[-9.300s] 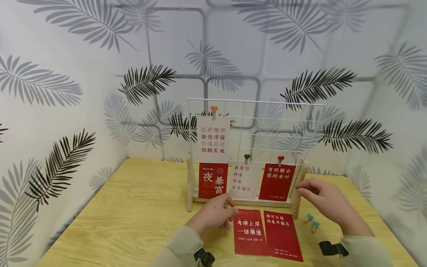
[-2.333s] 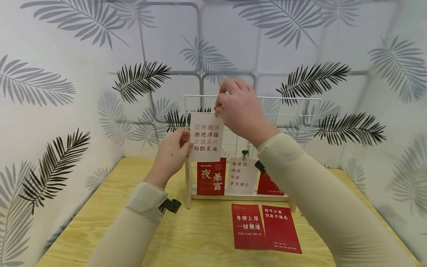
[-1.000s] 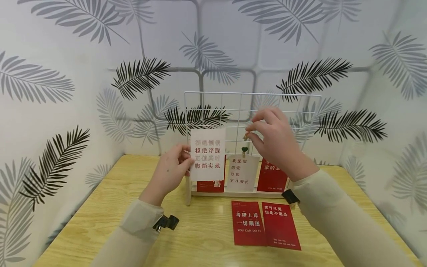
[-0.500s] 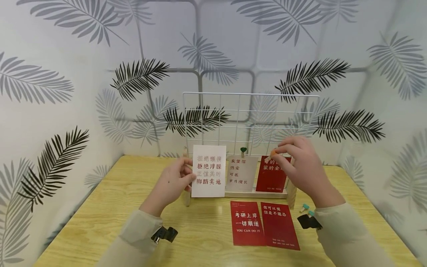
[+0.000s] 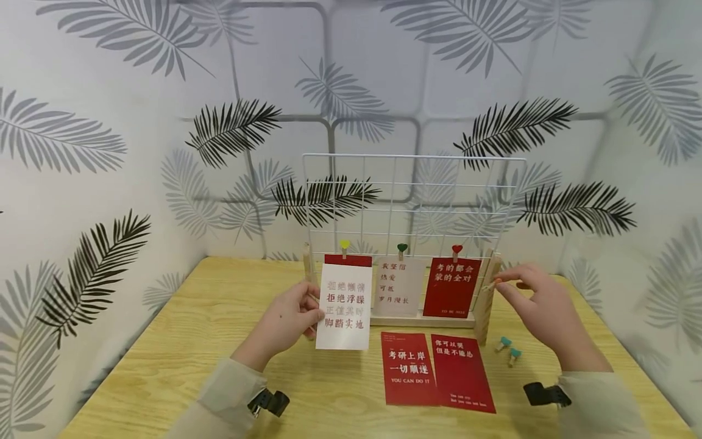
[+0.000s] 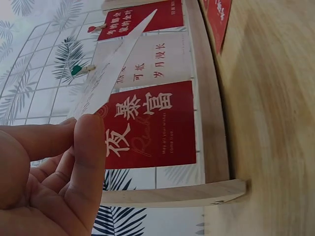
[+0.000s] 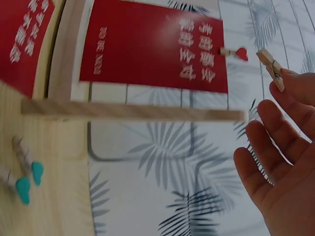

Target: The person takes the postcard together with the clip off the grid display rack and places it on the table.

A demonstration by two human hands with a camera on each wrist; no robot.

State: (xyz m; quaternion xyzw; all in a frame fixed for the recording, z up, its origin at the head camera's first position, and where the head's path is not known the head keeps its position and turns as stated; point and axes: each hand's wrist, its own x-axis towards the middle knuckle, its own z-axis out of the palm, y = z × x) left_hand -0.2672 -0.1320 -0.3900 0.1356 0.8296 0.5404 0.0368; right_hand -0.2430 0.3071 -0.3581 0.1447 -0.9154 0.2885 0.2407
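Note:
My left hand pinches the left edge of a white card with lines of printed characters. The card hangs in front of a red card, covering most of it in the head view; the left wrist view shows this red card behind it. My right hand, beside the rack's right post, holds a small wooden clothespin between thumb and forefinger. A bit of its orange top shows in the head view. The white wire grid rack stands on the table.
Clothespins with yellow, green and red hearts hold cards on the grid's lower row. Two red cards lie in front of the rack. Two teal-heart clothespins lie to the right on the wooden table.
The white card, earlier hung high on the grid's left by the orange-heart clothespin, is off it and lowered in my left hand. My right hand has carried that clothespin right and down.

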